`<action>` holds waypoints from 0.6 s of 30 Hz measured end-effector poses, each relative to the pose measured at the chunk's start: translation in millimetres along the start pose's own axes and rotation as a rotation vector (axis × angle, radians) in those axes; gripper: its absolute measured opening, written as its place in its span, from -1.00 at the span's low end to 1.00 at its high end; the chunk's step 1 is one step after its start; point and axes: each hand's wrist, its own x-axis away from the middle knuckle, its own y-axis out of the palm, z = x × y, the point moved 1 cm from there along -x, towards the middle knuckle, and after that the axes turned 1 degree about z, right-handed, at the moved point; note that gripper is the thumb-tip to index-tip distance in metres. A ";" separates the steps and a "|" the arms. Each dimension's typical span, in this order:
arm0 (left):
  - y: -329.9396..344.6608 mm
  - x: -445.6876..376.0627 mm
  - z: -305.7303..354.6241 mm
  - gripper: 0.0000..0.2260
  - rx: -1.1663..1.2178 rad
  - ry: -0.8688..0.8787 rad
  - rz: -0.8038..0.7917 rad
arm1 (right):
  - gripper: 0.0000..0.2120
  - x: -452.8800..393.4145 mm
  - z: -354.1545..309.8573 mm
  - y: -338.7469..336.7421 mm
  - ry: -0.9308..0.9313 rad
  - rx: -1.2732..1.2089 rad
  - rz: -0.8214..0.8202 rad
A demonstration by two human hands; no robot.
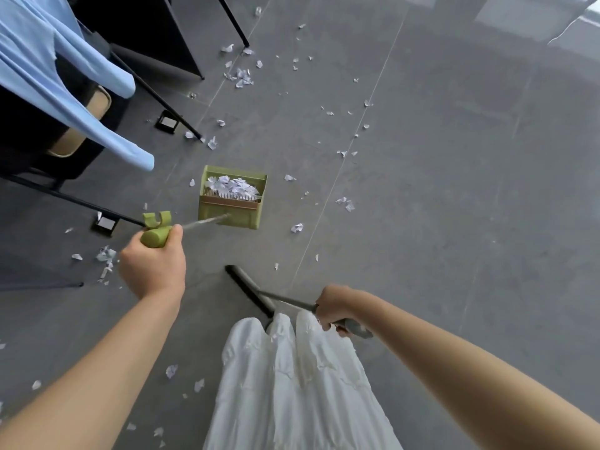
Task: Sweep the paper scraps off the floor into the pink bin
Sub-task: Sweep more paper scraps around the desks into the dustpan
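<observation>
The green dustpan (pixel 233 199) is held upright on its long handle by the left hand (pixel 152 264), whose fingers are curled round the green handle top (pixel 155 237). A heap of paper scraps (pixel 233 185) is already collected inside it. The broom (pixel 250 290) is held by the right hand (pixel 331 308), which is wrapped round its metal shaft; the dark broom head lies on the floor (pixel 454 190) just in front of the white skirt (pixel 292 384).

Progress is judged as partial. One load has been gathered, but none can be confirmed as tipped out. Loose scraps (pixel 242 76) are scattered over much of the floor: a cluster near the black table legs (pixel 233 21), single pieces along the tile joints to the right of the dustpan, a clump (pixel 105 258) left of the left hand, and several near the lower left edge.

The pink bin is not in view, so its position cannot be stated. The near end of the broom head is hidden by the skirt. The chair with the blue garment (pixel 65 76) is cut off at the left edge. Scraps beneath the furniture cannot be made out.
</observation>
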 end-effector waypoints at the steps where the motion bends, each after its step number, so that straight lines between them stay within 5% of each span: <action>1: 3.2 2.0 3.6 -0.68 0.002 -0.002 -0.002 | -0.87 3.0 5.4 -14.5 0.006 0.040 0.016; 11: 29.8 14.5 32.4 -0.67 0.020 -0.021 0.004 | -0.94 17.5 53.8 -129.7 0.121 -0.024 0.177; 18: 45.8 25.9 47.7 -0.69 -0.023 -0.046 0.025 | -0.72 22.7 54.0 -137.5 0.054 0.172 0.246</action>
